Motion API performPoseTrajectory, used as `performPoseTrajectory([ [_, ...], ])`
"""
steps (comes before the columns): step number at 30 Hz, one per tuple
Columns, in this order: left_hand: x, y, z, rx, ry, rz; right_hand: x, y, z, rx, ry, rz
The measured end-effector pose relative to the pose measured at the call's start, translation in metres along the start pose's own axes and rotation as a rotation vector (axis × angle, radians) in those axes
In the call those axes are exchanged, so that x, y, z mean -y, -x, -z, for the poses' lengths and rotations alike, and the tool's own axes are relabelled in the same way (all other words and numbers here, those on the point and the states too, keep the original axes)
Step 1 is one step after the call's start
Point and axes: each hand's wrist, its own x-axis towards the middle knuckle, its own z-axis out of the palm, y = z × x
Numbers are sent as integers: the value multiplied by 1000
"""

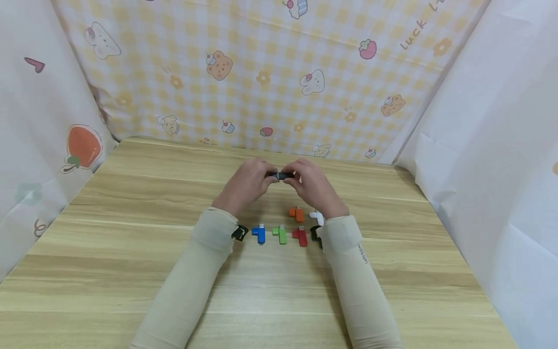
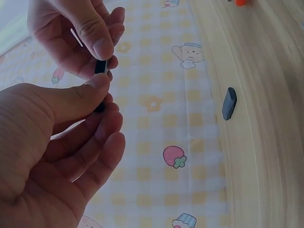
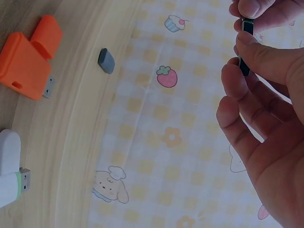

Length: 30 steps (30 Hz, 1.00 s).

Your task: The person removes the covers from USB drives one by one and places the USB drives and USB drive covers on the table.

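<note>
Both hands meet above the far part of the table around a small black USB flash drive. The left hand pinches its left end between thumb and fingers. From the other side, the right hand pinches its right end. A light band shows in the middle of the drive in the head view. Fingers cover most of its two ends in the wrist views. On the table by the cloth lies a small dark grey cap-like piece, apart from both hands; the left wrist view shows this grey piece too.
Nearer the body lie blue, green and red flash drives, caps beside them. An orange drive and a white drive lie by the right forearm. Behind the wooden table hangs a checkered cloth.
</note>
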Motion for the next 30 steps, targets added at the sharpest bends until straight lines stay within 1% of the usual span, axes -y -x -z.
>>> performPoseTrajectory([
  [4,3,2,3,2,3,37,-2,1,2,6,16,-36],
  [8,11,5,10,-8,-1,71,-5,3,6,5,29,-76],
  [13,15,5,14,-22,-7,69,-6,3,8,9,28,-82],
  [17,14,4,14,-23,-14,66,-5,2,8,17,11,-78],
  [21,13,3,12,-21,-10,75,-5,3,7,31,-11,-98],
  [25,13,2,10,-11,5,78,-5,2,5,68,-28,-133],
  [30,13,1,8,-10,26,88,-2,-1,1,133,-32,-186],
])
